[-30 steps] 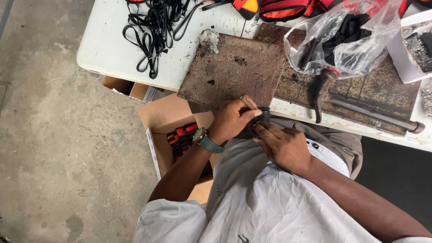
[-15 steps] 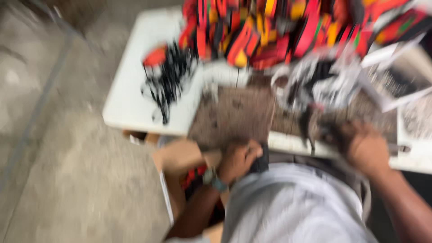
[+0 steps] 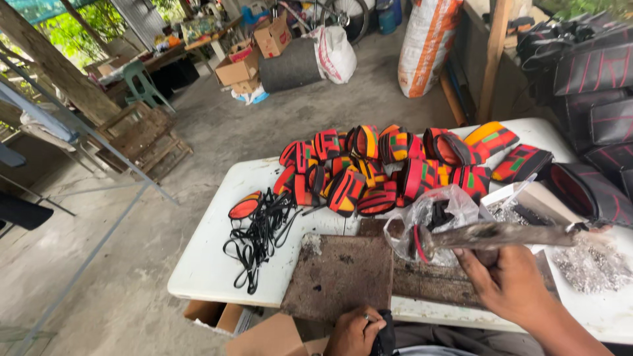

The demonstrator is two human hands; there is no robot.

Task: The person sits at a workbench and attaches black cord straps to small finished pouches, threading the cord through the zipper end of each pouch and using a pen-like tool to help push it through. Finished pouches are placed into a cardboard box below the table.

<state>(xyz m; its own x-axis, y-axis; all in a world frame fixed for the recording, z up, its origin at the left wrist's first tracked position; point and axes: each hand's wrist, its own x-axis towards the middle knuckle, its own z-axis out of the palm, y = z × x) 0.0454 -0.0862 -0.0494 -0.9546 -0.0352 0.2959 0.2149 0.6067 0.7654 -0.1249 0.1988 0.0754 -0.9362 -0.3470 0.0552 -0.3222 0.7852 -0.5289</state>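
My left hand (image 3: 353,333) is at the near table edge, closed on a small black strap piece (image 3: 385,335) held against the lower edge of a worn brown board (image 3: 343,277). Over the board's right side, my right hand (image 3: 508,280) grips a long, worn hammer-like tool (image 3: 501,234) held level. One end of the tool lies beside a clear plastic bag (image 3: 438,214) with dark parts in it. Which end is the tool's head is hard to tell.
A pile of red, orange and black pouches (image 3: 395,165) fills the back of the white table (image 3: 204,264). Loose black straps (image 3: 260,231) lie at the left and small metal bits (image 3: 593,264) at the right. Cardboard boxes (image 3: 217,315) sit under the table.
My right hand left the black piece, reached right and now holds the tool lifted off the board. The view has swung up from my lap to the table and yard.
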